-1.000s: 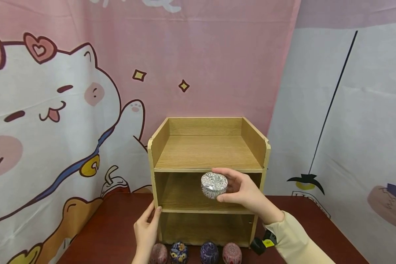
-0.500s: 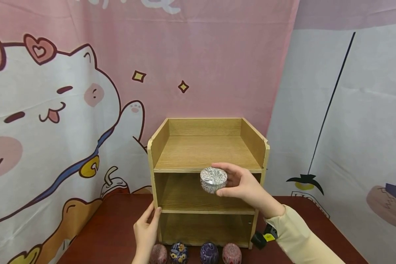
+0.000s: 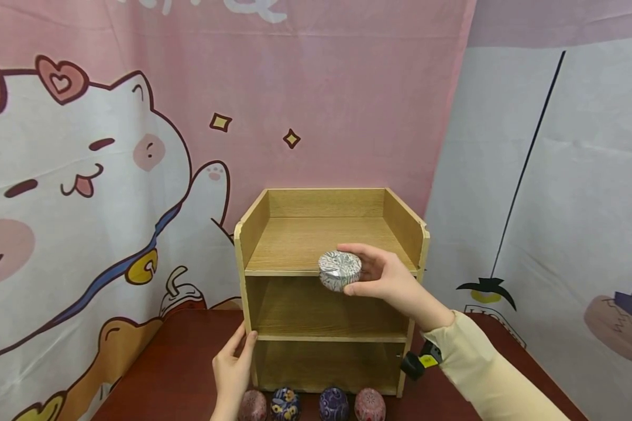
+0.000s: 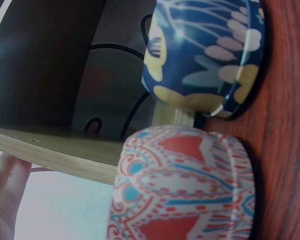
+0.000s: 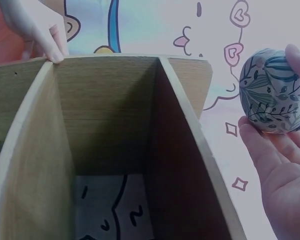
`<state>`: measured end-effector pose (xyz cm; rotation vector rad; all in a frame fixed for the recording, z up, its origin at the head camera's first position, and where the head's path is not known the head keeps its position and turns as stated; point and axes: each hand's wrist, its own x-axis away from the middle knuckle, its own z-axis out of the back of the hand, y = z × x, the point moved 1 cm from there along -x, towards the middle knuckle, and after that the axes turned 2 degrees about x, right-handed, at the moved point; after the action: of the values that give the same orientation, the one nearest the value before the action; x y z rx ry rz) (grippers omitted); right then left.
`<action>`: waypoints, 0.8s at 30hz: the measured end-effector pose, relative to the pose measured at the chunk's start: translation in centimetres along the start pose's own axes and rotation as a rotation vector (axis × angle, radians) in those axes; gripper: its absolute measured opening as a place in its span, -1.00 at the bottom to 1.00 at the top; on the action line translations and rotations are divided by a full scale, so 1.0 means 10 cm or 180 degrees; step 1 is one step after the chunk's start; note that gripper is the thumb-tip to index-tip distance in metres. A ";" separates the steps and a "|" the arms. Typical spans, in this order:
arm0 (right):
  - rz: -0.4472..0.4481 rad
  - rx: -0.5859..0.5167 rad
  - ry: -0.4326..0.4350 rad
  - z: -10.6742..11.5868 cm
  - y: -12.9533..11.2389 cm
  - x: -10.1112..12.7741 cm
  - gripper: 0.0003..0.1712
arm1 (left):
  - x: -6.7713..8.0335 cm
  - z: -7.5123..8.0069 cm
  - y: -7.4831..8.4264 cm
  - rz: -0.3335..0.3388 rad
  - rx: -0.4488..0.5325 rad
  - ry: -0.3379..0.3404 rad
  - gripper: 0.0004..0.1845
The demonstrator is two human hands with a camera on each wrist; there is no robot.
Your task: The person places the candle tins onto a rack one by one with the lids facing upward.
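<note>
White tin held before shelf; contact unconfirmed

The right hand pinches the white tin between thumb and fingers. In the head view the tin overlaps the front edge of the top board; whether it touches cannot be told. Some fingers are hidden behind it, and the right wrist view cuts off its side and the thumb.

The left hand, well apart from the right, rests extended fingers against the shelf's left panel, thumb at the front edge; the fingertips are obscured.

On the bench, a red tin, blue tin, purple tin and pink tin stand before the shelf, their lower parts cropped. A sleeve partly covers a black device, which cannot be identified.
</note>
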<state>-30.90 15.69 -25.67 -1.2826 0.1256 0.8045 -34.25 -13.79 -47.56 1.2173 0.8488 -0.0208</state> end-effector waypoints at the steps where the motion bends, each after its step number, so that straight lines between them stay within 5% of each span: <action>1: 0.0006 0.0006 0.0008 0.01 -0.02 -0.01 -0.19 | 0.00 0.00 0.00 -0.0001 0.0000 0.0003 -0.62; 24: -0.0101 0.0156 0.0127 0.10 -0.15 -0.33 -0.21 | -0.01 0.00 0.00 -0.0113 0.0058 -0.0009 -0.63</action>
<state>-32.80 14.93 -22.51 -1.2520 0.1557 0.7448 -34.30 -13.82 -47.52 1.2188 0.8694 -0.0590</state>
